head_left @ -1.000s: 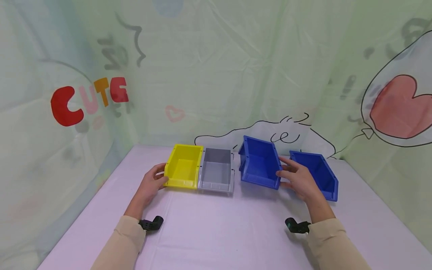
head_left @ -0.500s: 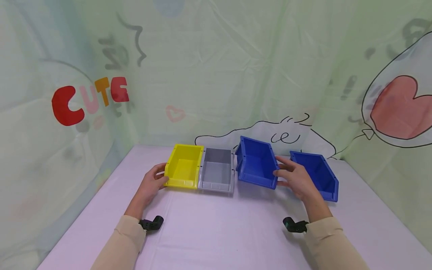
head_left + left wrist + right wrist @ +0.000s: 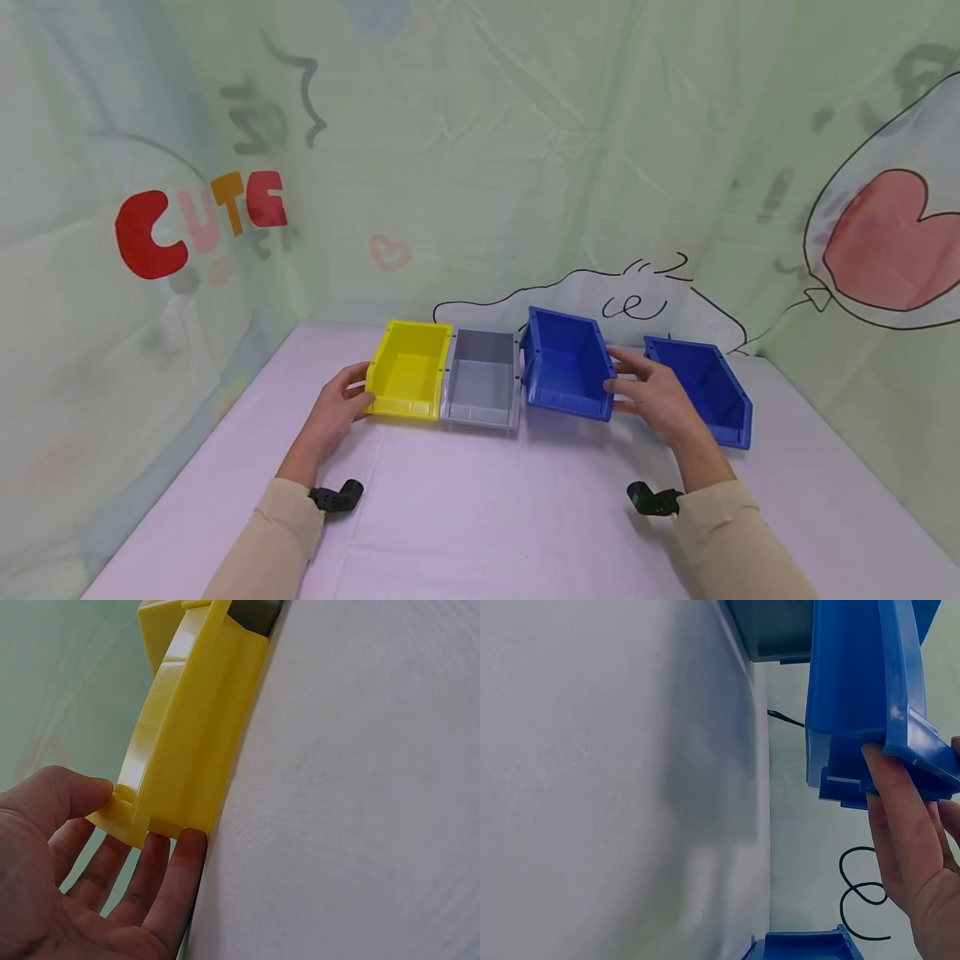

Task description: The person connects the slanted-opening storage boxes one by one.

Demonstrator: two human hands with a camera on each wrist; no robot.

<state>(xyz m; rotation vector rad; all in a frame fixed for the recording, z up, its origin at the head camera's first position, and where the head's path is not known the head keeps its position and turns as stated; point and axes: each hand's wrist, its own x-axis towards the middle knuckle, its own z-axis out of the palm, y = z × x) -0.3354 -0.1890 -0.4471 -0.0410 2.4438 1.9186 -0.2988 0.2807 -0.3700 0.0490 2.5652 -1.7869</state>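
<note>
Blue moulded plastic, glossy at the lip, is making up the tilted storage bin [image 3: 566, 367] right of centre in the head view, which the right hand [image 3: 654, 396] is gripping by its right wall near the front corner, digits partly bent about the edge. This bin is lying directly left of that hand, much nearer to it than to the left hand [image 3: 339, 408], and is hanging above the table [image 3: 480, 517], its shadow spreading over the surface in the right wrist view. Its long axis is running from back to front, roughly alongside that of the grey bin [image 3: 482, 375], but its front edge is sloping down toward the right of the frame. Its left wall is standing just beside the grey bin; whether the 2 are touching, I cannot tell. At centre left, the left hand is holding the yellow bin [image 3: 408, 375] at its front left corner, thumb on the lip, fingers against the side. The yellow and grey bins are sitting side by side, smooth and straight-walled. A 2nd blue bin [image 3: 705, 383] is slanting at right, behind creased printed fabric [image 3: 510, 167] showing only soft folds.
</note>
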